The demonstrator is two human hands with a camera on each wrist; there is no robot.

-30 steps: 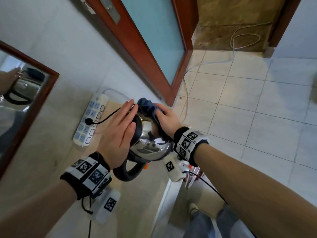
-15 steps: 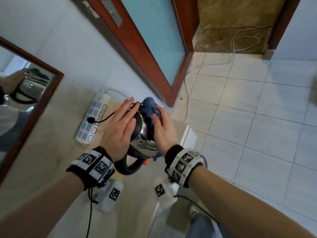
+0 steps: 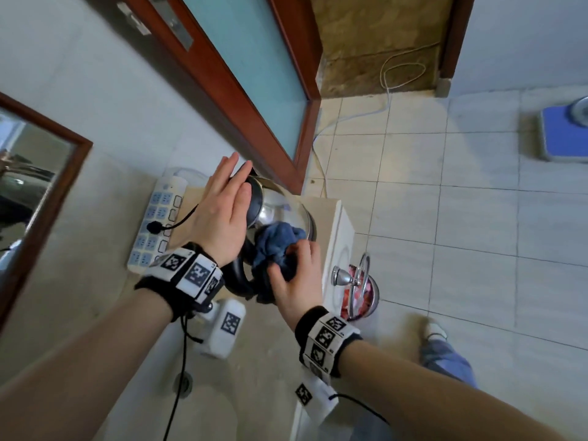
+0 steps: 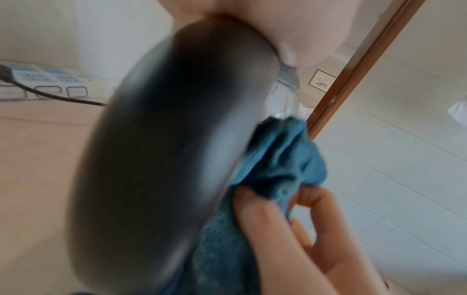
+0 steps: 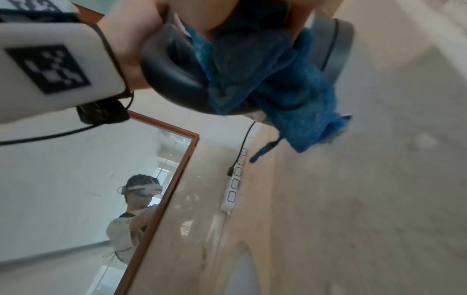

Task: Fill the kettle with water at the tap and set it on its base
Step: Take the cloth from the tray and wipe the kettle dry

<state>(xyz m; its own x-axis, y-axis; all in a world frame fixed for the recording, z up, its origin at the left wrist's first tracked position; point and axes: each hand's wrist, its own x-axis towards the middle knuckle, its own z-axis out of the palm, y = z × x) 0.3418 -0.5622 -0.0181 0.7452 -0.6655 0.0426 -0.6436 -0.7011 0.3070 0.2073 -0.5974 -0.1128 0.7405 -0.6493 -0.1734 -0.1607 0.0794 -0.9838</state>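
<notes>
Right fingers [image 3: 280, 275]: we saw them curled into a bunched blue cloth [image 3: 275, 246], pinching it against the near side of the kettle [image 3: 280, 205].
Right hand [image 3: 299, 281]: it sat at the near right of the kettle, by the black handle [image 3: 235, 278].
Left fingers [image 3: 222, 183]: we found them straight and together, gripping nothing.
Left hand [image 3: 219, 214]: it pressed flat on the left of the kettle, over its dark lid [image 4: 164, 159].
Kettle: we saw it tilted, shiny steel body showing between both hands, above the far end of the table [image 3: 261, 361].
Power strip [image 3: 156, 218]: it lay on the table by the wall, left of the kettle, with a black plug in it.
Mirror [image 3: 28, 192]: it hung on the wall at far left.
Door [image 3: 254, 90]: it stood beyond the kettle, wood-framed.
</notes>
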